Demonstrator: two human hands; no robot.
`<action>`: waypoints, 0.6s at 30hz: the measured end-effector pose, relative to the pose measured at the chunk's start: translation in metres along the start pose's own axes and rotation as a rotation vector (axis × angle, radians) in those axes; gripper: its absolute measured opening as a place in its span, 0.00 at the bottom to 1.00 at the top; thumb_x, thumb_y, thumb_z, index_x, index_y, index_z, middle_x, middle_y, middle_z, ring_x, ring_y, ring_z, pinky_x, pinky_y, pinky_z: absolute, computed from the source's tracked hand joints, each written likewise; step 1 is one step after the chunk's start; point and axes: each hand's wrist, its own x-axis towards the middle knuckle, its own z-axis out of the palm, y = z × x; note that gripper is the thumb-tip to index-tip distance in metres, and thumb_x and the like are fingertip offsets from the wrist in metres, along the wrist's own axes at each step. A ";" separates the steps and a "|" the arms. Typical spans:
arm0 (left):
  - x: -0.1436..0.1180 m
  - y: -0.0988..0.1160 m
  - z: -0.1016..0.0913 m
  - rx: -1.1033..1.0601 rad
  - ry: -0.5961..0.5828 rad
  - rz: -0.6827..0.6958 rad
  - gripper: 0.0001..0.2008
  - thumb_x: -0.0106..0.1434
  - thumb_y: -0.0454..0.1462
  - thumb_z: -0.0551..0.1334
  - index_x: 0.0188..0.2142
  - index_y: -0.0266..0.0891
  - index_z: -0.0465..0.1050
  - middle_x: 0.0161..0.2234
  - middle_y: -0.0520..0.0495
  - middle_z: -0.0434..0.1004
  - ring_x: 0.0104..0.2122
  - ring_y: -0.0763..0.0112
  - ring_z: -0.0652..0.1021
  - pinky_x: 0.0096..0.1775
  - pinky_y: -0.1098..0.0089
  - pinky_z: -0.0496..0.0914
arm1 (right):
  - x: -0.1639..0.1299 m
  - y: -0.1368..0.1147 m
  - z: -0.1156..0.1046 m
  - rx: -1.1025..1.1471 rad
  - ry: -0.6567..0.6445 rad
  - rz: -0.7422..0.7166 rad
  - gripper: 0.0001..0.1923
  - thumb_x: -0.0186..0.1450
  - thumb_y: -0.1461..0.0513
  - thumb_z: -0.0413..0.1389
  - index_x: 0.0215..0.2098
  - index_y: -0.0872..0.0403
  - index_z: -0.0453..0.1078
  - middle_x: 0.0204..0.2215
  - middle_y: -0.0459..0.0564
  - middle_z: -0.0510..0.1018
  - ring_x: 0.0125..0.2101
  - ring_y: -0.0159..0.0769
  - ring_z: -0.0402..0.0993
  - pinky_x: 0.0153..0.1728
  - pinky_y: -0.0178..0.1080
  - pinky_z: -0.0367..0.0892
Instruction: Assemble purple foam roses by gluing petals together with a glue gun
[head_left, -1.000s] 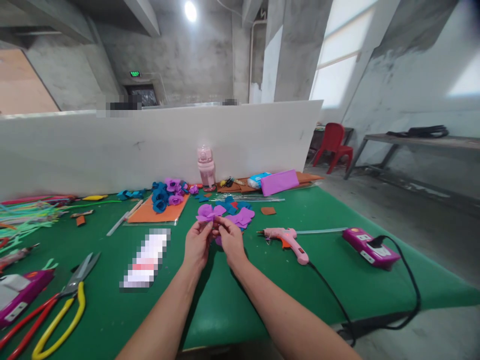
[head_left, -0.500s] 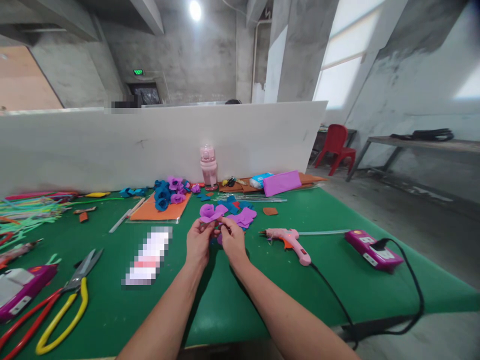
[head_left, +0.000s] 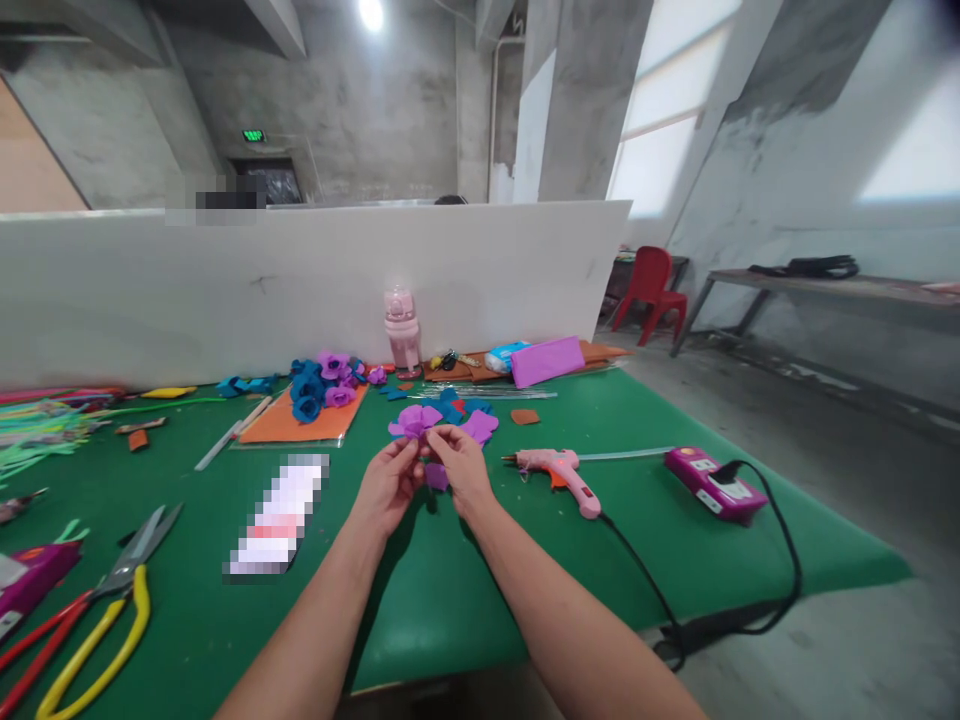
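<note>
A purple paper flower (head_left: 412,421) is held up over the middle of the green table. My left hand (head_left: 390,482) pinches its base from the left. From the right, my right hand (head_left: 459,470) has thumb and finger closed on the flower's lower edge. The fingertips partly hide where they grip. Just beyond my right hand lie loose purple petals (head_left: 481,427) and blue paper pieces (head_left: 450,404). Another purple piece (head_left: 436,476) shows between my hands, lower down. To the right rests a pink glue gun (head_left: 561,468) with a glue stick in its back.
Shears (head_left: 127,575) lie open at the left, near a blurred-out flat object (head_left: 281,515). Blue and purple flowers (head_left: 319,385) sit on orange paper (head_left: 262,425). A pink bottle (head_left: 403,335) stands before the white partition (head_left: 315,280). The glue gun's cord trails past a purple power strip (head_left: 712,485).
The view has swung slightly right, so things appear further left. The flower is turned in my fingers, its petals now facing up and more spread. Both hands still grip it.
</note>
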 end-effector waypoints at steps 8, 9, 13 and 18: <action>0.001 0.000 -0.002 0.053 -0.024 0.006 0.14 0.46 0.35 0.70 0.31 0.34 0.69 0.23 0.53 0.72 0.16 0.85 0.67 0.19 0.81 0.62 | 0.001 -0.001 -0.002 -0.056 -0.033 -0.013 0.12 0.47 0.57 0.63 0.25 0.55 0.69 0.20 0.42 0.73 0.22 0.28 0.69 0.28 0.33 0.65; 0.001 0.000 -0.002 0.063 -0.029 0.009 0.15 0.46 0.35 0.70 0.31 0.34 0.69 0.23 0.53 0.72 0.16 0.85 0.67 0.19 0.81 0.62 | 0.001 0.000 -0.002 -0.056 -0.035 -0.018 0.12 0.47 0.57 0.63 0.25 0.55 0.69 0.20 0.42 0.73 0.22 0.28 0.69 0.28 0.32 0.64; -0.001 0.001 -0.001 0.102 -0.034 0.033 0.15 0.44 0.36 0.71 0.31 0.34 0.69 0.23 0.53 0.72 0.15 0.86 0.66 0.18 0.81 0.61 | 0.001 0.000 -0.003 -0.060 -0.040 -0.029 0.11 0.48 0.58 0.63 0.25 0.56 0.68 0.19 0.41 0.73 0.22 0.28 0.69 0.28 0.33 0.64; -0.003 0.002 0.000 0.160 -0.030 0.072 0.16 0.43 0.37 0.71 0.29 0.34 0.69 0.22 0.53 0.72 0.14 0.85 0.65 0.18 0.80 0.60 | 0.001 0.000 -0.004 -0.091 -0.031 -0.034 0.11 0.47 0.58 0.62 0.24 0.55 0.68 0.19 0.41 0.72 0.21 0.29 0.69 0.28 0.34 0.65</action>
